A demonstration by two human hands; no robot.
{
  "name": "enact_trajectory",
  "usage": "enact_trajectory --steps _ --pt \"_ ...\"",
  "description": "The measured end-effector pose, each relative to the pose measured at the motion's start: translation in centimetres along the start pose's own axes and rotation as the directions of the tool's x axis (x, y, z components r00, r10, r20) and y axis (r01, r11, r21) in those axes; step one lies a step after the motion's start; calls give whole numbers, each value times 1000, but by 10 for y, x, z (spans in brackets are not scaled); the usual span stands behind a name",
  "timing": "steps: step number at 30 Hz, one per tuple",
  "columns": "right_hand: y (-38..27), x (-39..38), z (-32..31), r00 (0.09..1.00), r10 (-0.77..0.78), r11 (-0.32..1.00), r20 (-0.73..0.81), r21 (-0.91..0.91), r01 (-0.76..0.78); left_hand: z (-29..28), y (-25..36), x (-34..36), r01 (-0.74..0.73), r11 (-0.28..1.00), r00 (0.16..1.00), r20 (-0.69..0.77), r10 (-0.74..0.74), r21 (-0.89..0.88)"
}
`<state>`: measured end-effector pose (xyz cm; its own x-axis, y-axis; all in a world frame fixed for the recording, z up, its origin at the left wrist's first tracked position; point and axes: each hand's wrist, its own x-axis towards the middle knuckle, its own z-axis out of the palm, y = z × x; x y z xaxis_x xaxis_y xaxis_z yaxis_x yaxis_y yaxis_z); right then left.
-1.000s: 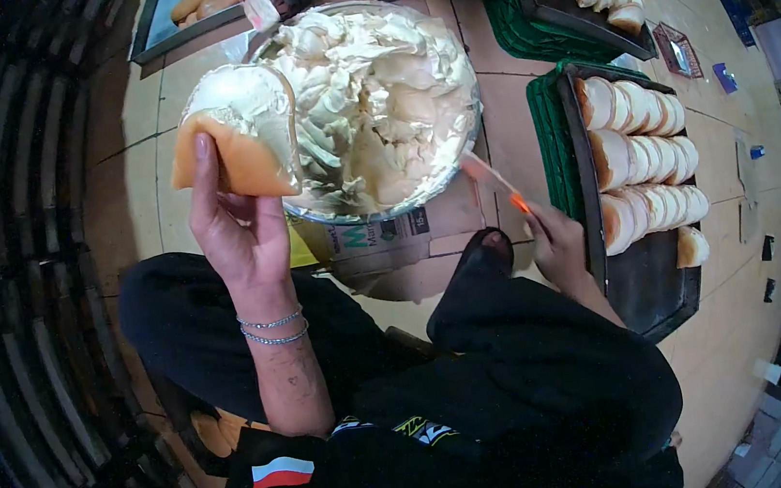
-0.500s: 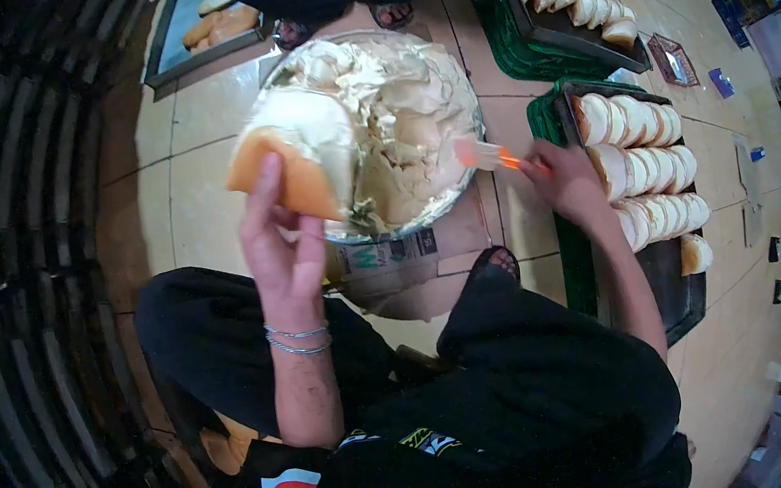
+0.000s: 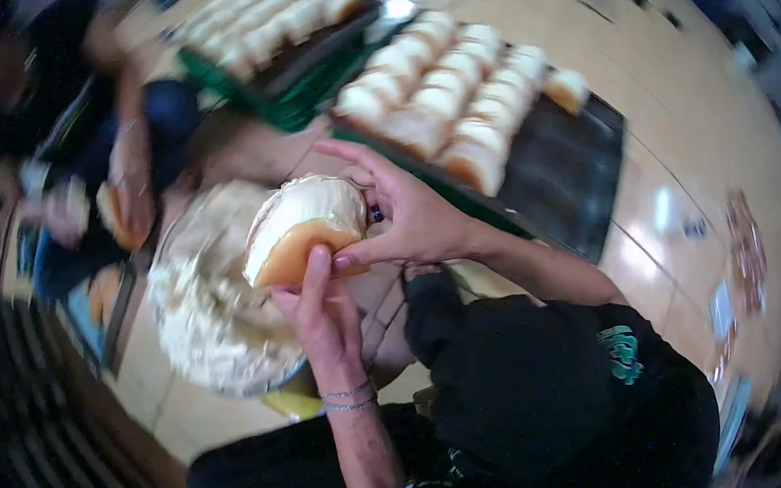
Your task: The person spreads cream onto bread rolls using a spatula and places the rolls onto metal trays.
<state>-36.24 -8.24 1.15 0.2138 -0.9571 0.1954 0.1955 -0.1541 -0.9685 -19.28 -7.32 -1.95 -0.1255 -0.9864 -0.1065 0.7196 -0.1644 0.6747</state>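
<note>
A cream-covered bun (image 3: 289,254) is held over the right edge of the bowl (image 3: 267,389), its thick white cream facing away from me. My left hand (image 3: 326,315) grips it from below, the thumb pressed on its brown crust. My right hand (image 3: 421,216) is on the bun's right side, thumb and fingers around it. The orange-handled spatula is not visible. Pale whipped cream (image 3: 208,305) fills the bowl. Just right of my hands, a dark tray (image 3: 572,173) carries rows of cream-covered buns (image 3: 445,91) and has bare metal at its near end.
Another dark tray (image 3: 354,29) of cream-covered buns stands farther back on a green crate (image 3: 281,106). At the left sits a co-worker (image 3: 51,100) with a bun (image 3: 114,214) in hand. Dark slats (image 3: 41,414) line the left edge. Tiled floor (image 3: 670,141) lies to the right.
My view has swung right toward the trays. The spatula has left my right hand, which now holds the bun together with my left. The bun has moved toward the trays.
</note>
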Motion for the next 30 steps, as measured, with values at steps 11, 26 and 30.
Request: enact_trajectory --steps 11,26,30 --pt "9 -224 -320 593 -279 780 -755 -539 -319 -2 -15 -17 -112 835 993 85 78 538" --pt "66 -213 -398 338 -416 633 -844 -535 -560 -62 106 -81 -218 -9 783 180 595 976" --pt "58 -210 -394 361 -424 592 -831 -556 -584 -105 179 -126 -67 -493 671 405 622 868"
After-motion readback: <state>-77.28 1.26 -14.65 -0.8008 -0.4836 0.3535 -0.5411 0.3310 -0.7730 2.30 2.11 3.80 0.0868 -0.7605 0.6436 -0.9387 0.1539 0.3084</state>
